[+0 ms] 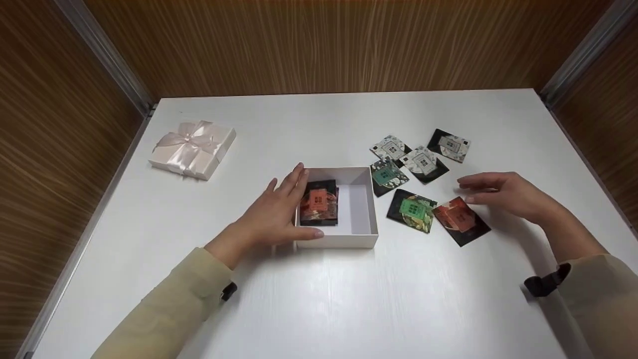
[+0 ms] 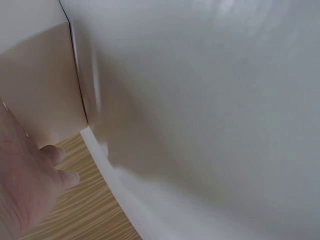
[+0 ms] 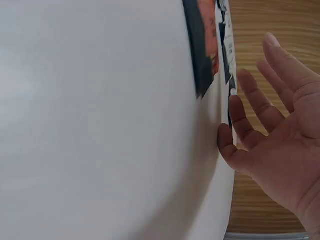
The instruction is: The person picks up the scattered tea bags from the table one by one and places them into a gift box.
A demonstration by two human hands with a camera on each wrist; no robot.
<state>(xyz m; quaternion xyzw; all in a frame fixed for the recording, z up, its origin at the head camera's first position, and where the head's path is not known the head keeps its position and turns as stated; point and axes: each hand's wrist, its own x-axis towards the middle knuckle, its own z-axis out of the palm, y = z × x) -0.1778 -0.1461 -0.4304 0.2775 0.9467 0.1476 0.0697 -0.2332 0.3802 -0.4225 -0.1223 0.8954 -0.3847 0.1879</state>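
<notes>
My left hand (image 1: 271,214) lies against the left side of an open white box (image 1: 363,207), fingers extended along the wall and thumb across the front edge. Inside the box, on the left, are stacked dark packets, the top one a red-labelled packet (image 1: 317,202). In the left wrist view, the left hand (image 2: 30,175) is beside the box wall (image 2: 45,85). My right hand (image 1: 513,197) hovers with loosely bent fingers and nothing held, just right of a loose red packet (image 1: 461,219). The right wrist view shows the right hand (image 3: 280,130) spread, apart from the red packet (image 3: 205,50).
Between the box and right hand lie a green packet (image 1: 412,210), a teal packet (image 1: 386,175) and several white-and-black packets (image 1: 424,164). A pale box lid with a ribbon bow (image 1: 192,147) sits at the back left of the white table (image 1: 329,299). Wood-grain panels (image 1: 339,45) enclose the table.
</notes>
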